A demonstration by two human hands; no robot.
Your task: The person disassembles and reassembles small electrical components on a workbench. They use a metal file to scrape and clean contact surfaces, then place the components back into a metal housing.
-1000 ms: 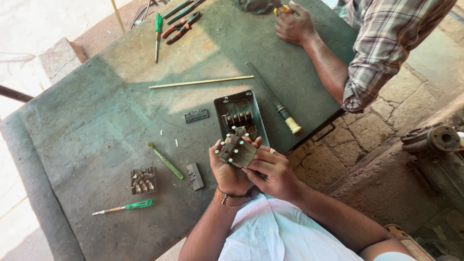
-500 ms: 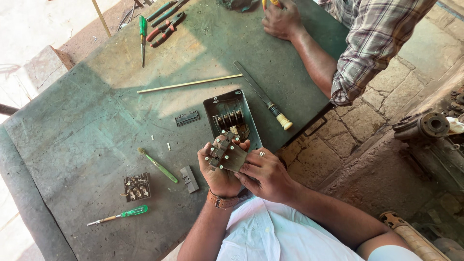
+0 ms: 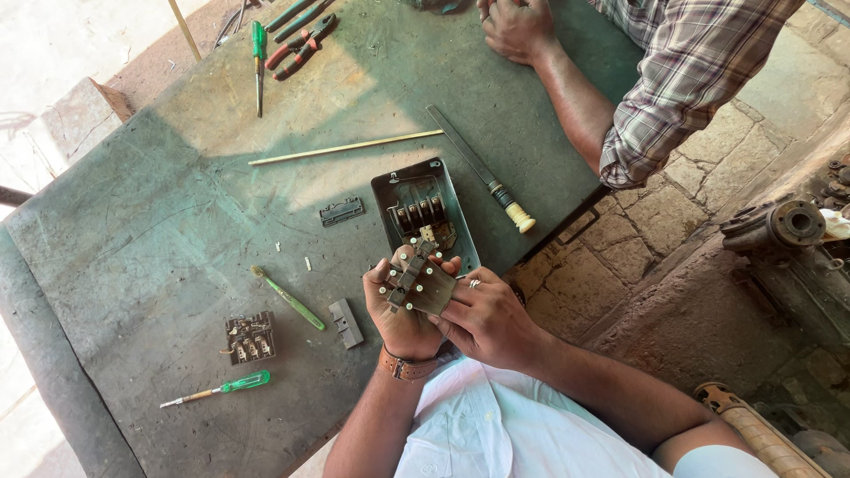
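the left hand (image 3: 400, 317) cups a small switch block (image 3: 416, 279) studded with screw terminals, and the right hand (image 3: 485, 319) pinches its lower edge, both above the near table edge (image 3: 292, 447). the hold looks shallow; a slip could drop it off the table or scatter loose screws. no packages, labels or signs show. an open grey switch box (image 3: 421, 212) lies just beyond.

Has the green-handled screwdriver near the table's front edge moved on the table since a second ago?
No. The green-handled screwdriver lies just below the small terminal block, as before. Its shift in the picture matches the whole table, so the camera moved.
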